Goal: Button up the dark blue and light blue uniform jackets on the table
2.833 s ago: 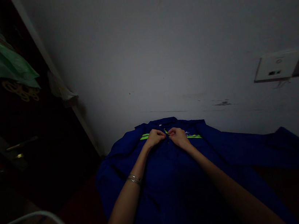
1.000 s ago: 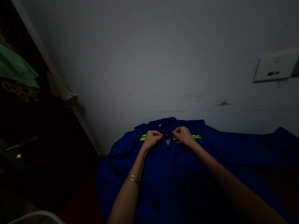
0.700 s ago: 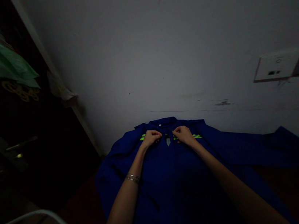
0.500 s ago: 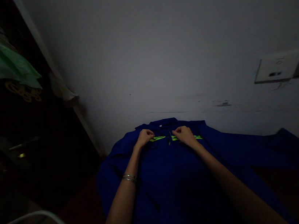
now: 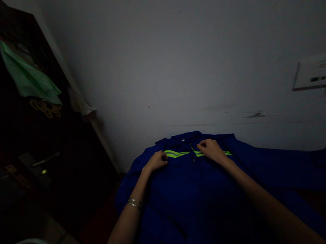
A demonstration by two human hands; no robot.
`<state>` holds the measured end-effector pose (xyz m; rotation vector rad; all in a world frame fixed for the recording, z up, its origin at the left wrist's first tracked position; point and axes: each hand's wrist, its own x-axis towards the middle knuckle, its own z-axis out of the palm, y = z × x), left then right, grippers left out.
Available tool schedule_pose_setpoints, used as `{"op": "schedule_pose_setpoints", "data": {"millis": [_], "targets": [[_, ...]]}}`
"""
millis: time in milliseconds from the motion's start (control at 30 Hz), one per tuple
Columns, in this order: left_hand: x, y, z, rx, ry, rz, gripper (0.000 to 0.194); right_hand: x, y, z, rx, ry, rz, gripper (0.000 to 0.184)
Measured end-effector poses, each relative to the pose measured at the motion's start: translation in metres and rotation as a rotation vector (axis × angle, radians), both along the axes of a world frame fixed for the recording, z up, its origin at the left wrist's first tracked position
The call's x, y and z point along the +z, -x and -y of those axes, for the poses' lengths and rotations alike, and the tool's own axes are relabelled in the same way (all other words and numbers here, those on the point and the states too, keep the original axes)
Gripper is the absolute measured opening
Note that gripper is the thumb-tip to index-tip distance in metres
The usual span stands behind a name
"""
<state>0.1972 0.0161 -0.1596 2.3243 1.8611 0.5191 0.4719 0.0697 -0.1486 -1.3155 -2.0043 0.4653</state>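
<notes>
A dark blue work jacket (image 5: 190, 190) lies spread out, front up, its collar towards the wall. Yellow-green reflective strips (image 5: 177, 153) cross its chest on both sides of the front opening. At the outer end of the left strip, my left hand (image 5: 157, 160) is closed, fingers and thumb curled together on the jacket cloth. My right hand (image 5: 211, 148) pinches the jacket at the other strip, close to the front opening, where the edge looks slightly raised. Dim light hides exactly how much cloth each hand holds.
Behind the collar rises a pale wall (image 5: 172, 56) with a socket plate (image 5: 320, 72) at right. A dark door (image 5: 73, 149) with a handle (image 5: 46, 159) and a hanging green cloth (image 5: 29, 77) is at left. A white curved rim (image 5: 43, 243) shows at lower left.
My hands have moved apart: the left has slid outward along its strip, and more of both strips shows. The view has shifted slightly to the left.
</notes>
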Motion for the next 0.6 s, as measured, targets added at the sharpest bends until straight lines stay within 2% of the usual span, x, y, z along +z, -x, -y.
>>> {"op": "schedule_pose_setpoints", "data": {"millis": [200,600], "targets": [[-0.006,0.001,0.012,-0.063,-0.106,-0.078,0.026,-0.004,0.005,0.0,0.018,-0.043,0.07,0.025],[-0.008,0.006,0.006,-0.144,-0.092,-0.181,0.033,0.0,0.015,0.014,0.078,-0.045,0.131,0.026]]}}
